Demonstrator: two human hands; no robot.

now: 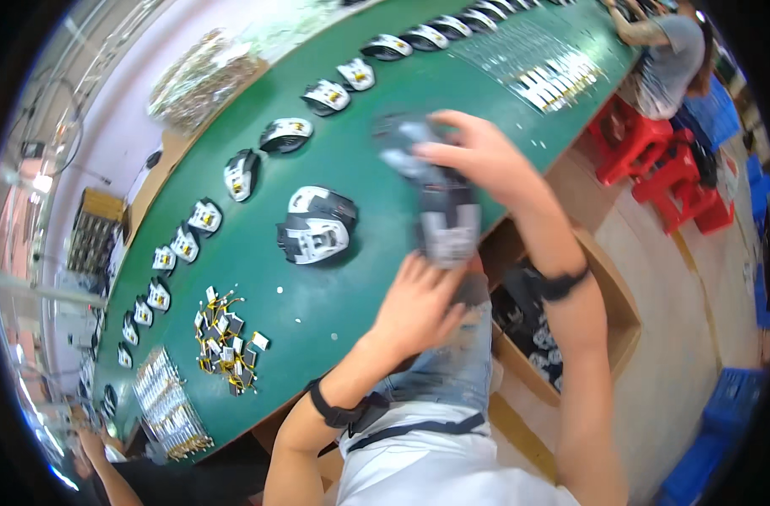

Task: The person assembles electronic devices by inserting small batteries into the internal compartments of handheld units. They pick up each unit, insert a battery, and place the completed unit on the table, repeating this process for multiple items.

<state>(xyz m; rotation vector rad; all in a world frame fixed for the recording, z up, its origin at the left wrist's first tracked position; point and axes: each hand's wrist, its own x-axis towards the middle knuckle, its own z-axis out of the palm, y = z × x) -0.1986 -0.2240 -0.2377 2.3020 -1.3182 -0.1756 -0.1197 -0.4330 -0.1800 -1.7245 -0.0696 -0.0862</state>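
The right grip (479, 158) was pinching a dark grey piece (402, 145), with the thumb and fingertips bent toward it, although the motion made this area blurred. The left grip (412, 310) had its fingers at the lower end of a black-and-white shell (449, 221); whether they were closed around it, I cannot tell. This shell was just below the grey piece, above the near edge of the green surface (254, 253). It was too blurred to tell if the two were joined or only touching.

As I judge, the work was partly done. Along the far side there was a long curved row of shells (285, 133), and several showed a yellow spot inside, so those looked to have received their small part. Two shells (317, 239) lay together nearer to the person, without clear yellow, and were perhaps not yet completed. A pile of wired parts (226, 341) lay loose on the left, apparently not yet fitted. Dark parts (527, 331) were also in the carton (614, 295) beside the person, so a good amount seemed left.
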